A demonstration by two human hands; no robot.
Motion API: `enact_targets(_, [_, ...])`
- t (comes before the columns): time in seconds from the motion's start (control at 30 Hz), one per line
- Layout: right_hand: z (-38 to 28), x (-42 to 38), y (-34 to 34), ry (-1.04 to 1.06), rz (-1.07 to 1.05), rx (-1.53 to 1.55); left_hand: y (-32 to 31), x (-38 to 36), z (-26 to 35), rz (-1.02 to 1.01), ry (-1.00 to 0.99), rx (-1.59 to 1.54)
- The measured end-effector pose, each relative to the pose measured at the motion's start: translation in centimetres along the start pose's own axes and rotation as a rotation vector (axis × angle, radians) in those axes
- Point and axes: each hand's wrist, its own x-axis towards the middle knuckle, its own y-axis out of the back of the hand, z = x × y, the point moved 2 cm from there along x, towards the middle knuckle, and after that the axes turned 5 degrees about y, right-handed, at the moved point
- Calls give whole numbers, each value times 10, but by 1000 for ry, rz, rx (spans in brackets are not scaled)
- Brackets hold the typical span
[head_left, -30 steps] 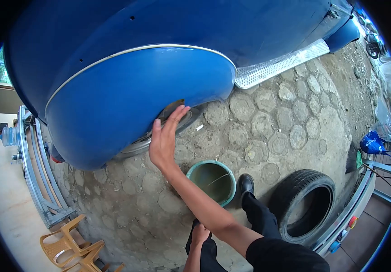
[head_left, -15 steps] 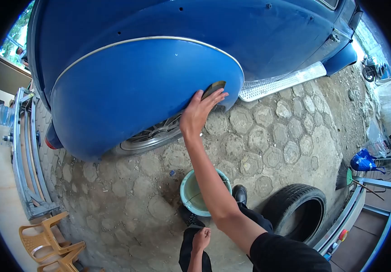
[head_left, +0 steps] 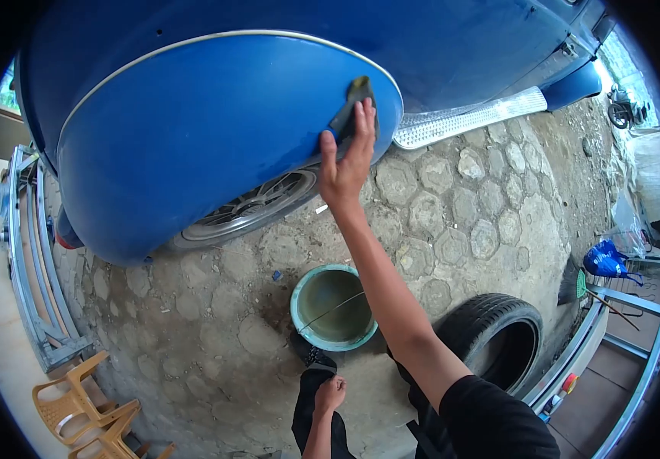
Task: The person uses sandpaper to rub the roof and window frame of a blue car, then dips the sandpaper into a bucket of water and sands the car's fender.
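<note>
My right hand (head_left: 347,164) is pressed flat, fingers stretched upward, over a thin dark sheet of sandpaper (head_left: 359,89). The sheet lies against the lower right part of a blue car fender (head_left: 215,115); its olive-coloured top end sticks out beyond my fingertips. A wet, darker patch shows on the paint left of this hand. Below the fender, part of a wheel (head_left: 257,203) is visible. My left hand (head_left: 331,392) rests closed at my left knee, with nothing seen in it. Between my arms and the car stands a round green basin (head_left: 297,306) of cloudy water, a thin line across it.
A loose tyre (head_left: 490,325) lies right of the basin. Brown plastic chairs (head_left: 70,398) and a metal frame (head_left: 35,252) are at left. A silver running board (head_left: 471,118) juts from the car. A broom (head_left: 581,283) and a blue bag (head_left: 611,260) are at right.
My right hand and the sandpaper have moved up along the fender, and the hand now points more upward. The view has shifted a little. My left hand stays closed at the knee.
</note>
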Motion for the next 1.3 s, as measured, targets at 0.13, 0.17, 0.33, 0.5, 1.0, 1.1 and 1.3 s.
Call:
enact_targets(0.13, [32,-4,14,-269,115,8,13,-1,15,9,-17,-84])
enact_targets(0.17, [39,-7,18,-309,98,10,17,-2,21,3,-11,-114])
enact_targets(0.33, [39,-8,19,-467,155,116,30,-12,25,27,-20,-102])
enact_targets(0.5, [-5,-23,12,-616,120,200,53,-31,34,72,-64,-47])
enact_targets(1.0, [7,-34,55,-957,132,933,57,-78,24,166,-123,61])
enact_targets(1.1, [14,-31,45,-764,121,466,48,-76,17,90,-39,49])
enact_targets(1.3, [14,-23,30,-687,220,77,43,-88,-7,147,-22,145])
